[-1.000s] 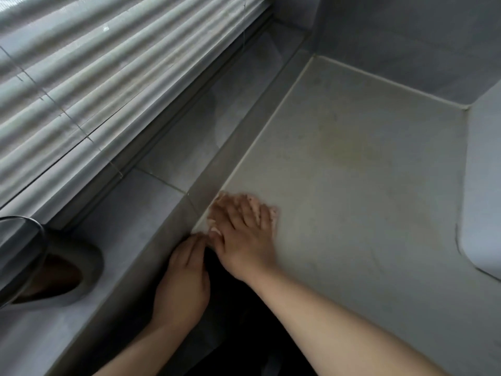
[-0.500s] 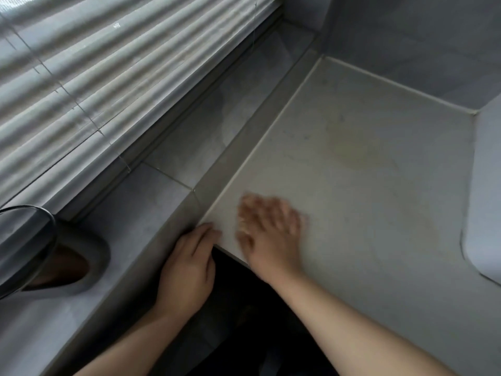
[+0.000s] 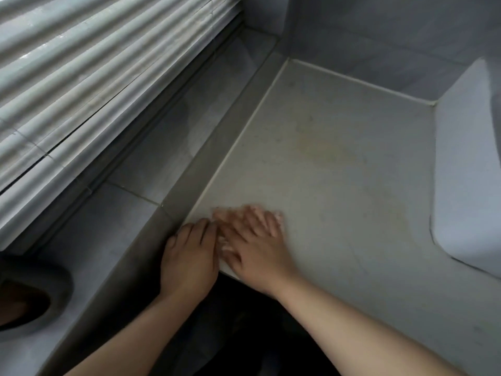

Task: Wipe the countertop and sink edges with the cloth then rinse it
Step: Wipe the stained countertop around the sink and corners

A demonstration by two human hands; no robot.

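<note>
My right hand lies flat and motion-blurred on the pale countertop, near its front left corner. It presses down a thin pale cloth, of which only the edges show past the fingertips. My left hand rests right beside it on the counter's corner edge, fingers together, holding nothing. Below both hands is a dark recess; I cannot tell what is in it. A faint yellowish stain marks the middle of the counter.
A tiled sill runs along the left under a white slatted blind. A dark round object sits on the sill at far left. A white rounded object stands on the counter's right side. Grey walls close off the back.
My right hand slid right across the counter with the cloth, then back left until it sits against my left hand. My left hand stayed on the corner edge.
</note>
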